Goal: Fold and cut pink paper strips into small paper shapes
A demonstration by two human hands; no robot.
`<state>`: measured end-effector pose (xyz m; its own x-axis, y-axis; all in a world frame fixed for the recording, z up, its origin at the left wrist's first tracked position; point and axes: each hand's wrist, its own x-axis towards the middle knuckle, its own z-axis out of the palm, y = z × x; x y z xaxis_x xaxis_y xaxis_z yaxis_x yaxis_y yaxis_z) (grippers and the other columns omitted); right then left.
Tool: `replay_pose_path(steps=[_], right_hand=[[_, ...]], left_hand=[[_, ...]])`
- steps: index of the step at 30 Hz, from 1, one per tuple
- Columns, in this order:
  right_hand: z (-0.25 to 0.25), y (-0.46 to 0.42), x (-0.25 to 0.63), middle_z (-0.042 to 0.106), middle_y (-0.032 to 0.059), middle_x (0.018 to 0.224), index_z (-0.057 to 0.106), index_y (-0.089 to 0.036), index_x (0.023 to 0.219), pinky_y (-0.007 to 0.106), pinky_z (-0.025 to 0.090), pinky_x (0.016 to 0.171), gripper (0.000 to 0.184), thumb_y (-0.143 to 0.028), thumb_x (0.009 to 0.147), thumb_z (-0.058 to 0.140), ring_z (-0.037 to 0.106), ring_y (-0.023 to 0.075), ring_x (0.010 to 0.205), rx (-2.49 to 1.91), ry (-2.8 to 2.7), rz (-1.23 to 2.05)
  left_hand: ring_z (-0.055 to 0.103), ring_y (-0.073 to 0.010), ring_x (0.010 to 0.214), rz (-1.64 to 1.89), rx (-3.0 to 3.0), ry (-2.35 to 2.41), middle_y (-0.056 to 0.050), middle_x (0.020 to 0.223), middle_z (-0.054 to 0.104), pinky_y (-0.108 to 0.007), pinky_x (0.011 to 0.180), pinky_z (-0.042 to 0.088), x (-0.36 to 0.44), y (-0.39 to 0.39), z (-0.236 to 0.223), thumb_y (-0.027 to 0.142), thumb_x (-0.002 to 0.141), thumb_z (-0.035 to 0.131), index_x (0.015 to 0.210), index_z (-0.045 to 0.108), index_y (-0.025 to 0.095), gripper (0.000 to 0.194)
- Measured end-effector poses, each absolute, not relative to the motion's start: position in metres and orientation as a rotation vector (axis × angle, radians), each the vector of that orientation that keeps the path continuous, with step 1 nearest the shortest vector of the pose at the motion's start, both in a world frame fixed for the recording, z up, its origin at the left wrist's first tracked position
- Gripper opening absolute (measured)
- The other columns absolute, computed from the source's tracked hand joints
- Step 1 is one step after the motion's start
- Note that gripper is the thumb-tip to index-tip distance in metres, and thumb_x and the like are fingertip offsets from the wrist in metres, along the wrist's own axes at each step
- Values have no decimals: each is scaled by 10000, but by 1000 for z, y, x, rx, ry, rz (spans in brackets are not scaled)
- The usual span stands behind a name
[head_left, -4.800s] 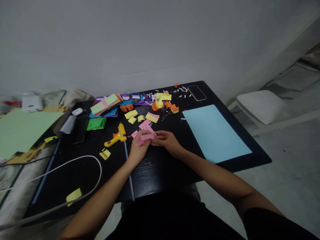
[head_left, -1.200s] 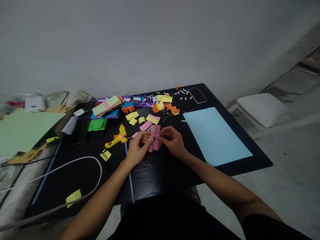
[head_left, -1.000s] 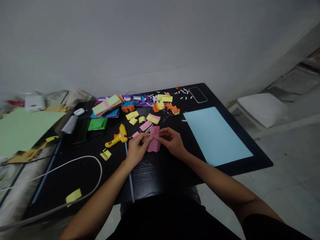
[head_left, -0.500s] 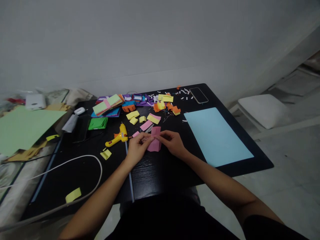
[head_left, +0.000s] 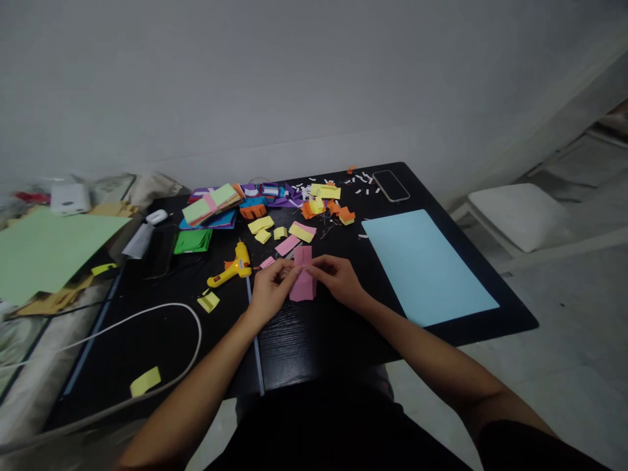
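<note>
A creased pink paper strip point(head_left: 303, 288) is held upright between my two hands, over the near middle of the black table. My left hand point(head_left: 269, 286) pinches its left edge, thumb toward me. On the other edge, my right hand point(head_left: 338, 278) pinches it with thumb and fingers. Just beyond lie more pink paper pieces point(head_left: 287, 245) and what looks like part of a pair of scissors point(head_left: 287, 256), mostly hidden by the strip. Left of my left hand rests a yellow glue gun point(head_left: 231, 268), a bluish-white stick reaching from it toward the table's near edge.
Yellow paper pieces point(head_left: 260, 225), orange scraps point(head_left: 314, 208) and white snippets lie toward the back. A light blue sheet point(head_left: 429, 268) and a phone point(head_left: 391, 186) are on the right. Stacked coloured paper point(head_left: 210, 204), a green bundle point(head_left: 193, 241) and a looping white cable point(head_left: 193, 314) are left.
Earlier, the pink strip lay folded across my left hand. My hands have since turned it upright, spread it and pinched both edges. Over the last second only its tilt has shifted slightly.
</note>
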<state>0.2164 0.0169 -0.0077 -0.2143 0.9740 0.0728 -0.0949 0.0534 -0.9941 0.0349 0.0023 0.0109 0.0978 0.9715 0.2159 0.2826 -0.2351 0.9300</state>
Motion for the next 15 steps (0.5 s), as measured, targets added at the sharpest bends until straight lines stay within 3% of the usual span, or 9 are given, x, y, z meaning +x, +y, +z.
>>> replay_pose_path(steps=[15], right_hand=[[-5, 22, 222, 726, 29, 812, 718, -174, 830, 300, 542, 741, 234, -404, 794, 748, 658, 164, 751, -1035, -1377, 1373]], left_hand=[[437, -98, 564, 1152, 1620, 1332, 41, 633, 511, -209, 528, 359, 31, 4, 8, 397, 875, 676, 801, 641, 173, 238]])
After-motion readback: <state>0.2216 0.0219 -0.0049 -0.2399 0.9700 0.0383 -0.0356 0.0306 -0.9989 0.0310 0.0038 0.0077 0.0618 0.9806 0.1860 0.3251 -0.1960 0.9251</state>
